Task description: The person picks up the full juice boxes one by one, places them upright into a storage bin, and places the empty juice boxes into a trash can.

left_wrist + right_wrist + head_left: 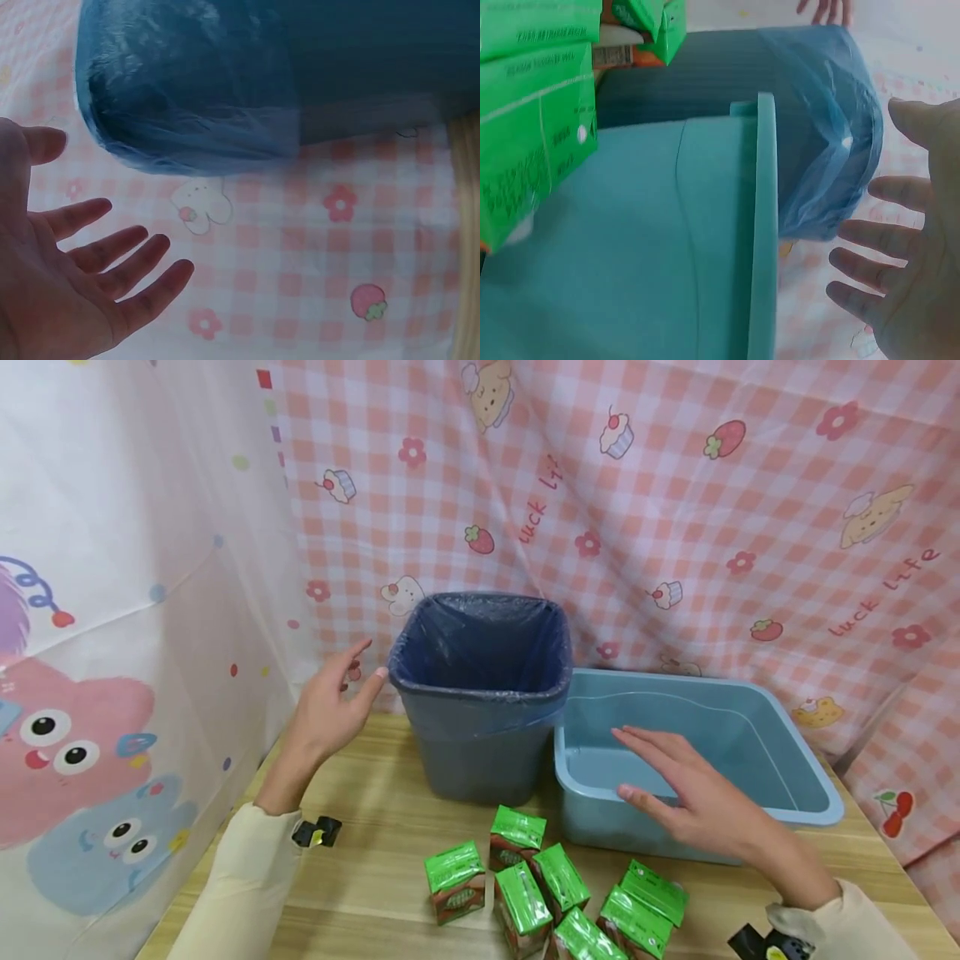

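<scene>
A dark grey trash bin (pixel 480 752) lined with a thin blue plastic bag (pixel 202 97) stands near the back of the table. Just left of its rim, my left hand (pixel 330 710) is raised with fingers spread and holds nothing. My right hand (pixel 697 802) hovers over the front edge of the light blue plastic tub (pixel 750 760), fingers extended, palm turned toward the bin. Several small green-topped drink cartons (pixel 522 897) stand in a loose group in front of the bin and tub. In the right wrist view, some cartons (pixel 536 127) show close up.
The tub sits right beside the bin. A pink checked cloth (pixel 660 527) hangs behind them, and a white printed cloth (pixel 135 568) hangs along the left. The wooden table (pixel 360 868) shows between my left arm and the cartons.
</scene>
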A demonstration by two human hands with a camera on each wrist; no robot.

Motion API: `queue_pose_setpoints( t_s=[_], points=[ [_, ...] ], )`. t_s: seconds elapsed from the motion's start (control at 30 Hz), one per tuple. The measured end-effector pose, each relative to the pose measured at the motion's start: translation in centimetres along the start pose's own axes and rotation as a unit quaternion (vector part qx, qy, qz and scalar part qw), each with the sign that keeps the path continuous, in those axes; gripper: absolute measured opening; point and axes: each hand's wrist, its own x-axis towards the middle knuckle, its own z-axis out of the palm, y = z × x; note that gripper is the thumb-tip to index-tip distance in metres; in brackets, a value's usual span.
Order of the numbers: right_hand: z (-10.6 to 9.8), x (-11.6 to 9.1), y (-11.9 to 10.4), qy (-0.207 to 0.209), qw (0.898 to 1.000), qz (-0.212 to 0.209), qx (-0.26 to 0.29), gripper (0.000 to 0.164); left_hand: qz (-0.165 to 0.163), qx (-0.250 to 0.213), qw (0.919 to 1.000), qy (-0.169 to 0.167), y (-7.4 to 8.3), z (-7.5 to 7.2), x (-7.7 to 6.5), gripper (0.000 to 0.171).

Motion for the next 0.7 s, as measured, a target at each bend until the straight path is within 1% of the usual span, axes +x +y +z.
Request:
queue_pose_setpoints(
  t_s=[0.17, 0.3, 0.37, 0.53, 0.6, 0.7],
  points=[
    [0.5, 0.2, -1.1, 0.002, 0.999, -0.031, -0.015, 0.066, -0.020, -0.038, 0.9990, -0.011, 1.1, 0.1, 1.3, 0.058],
    [0.9, 0.3, -2.0, -0.006, 0.998, -0.054, -0.013, 0.066, -0.023, -0.063, 0.9972, -0.033, 1.7, 0.4, 2.3, 0.058],
    [1.1, 0.2, -2.5, -0.013, 0.998, -0.061, -0.009, 0.066, -0.031, -0.078, 0.9955, -0.044, 1.8, 0.6, 2.7, 0.059],
    [1.5, 0.1, -3.4, -0.036, 0.997, -0.068, 0.009, 0.065, -0.071, -0.099, 0.9895, -0.078, 1.8, 1.2, 3.5, 0.062],
    [1.7, -0.1, -3.8, -0.045, 0.996, -0.069, 0.016, 0.064, -0.088, -0.104, 0.9868, -0.087, 1.8, 1.5, 3.9, 0.063],
    [2.1, -0.4, -4.3, -0.059, 0.995, -0.078, 0.029, 0.062, -0.103, -0.105, 0.9846, -0.094, 2.0, 1.9, 4.4, 0.062]
  ],
)
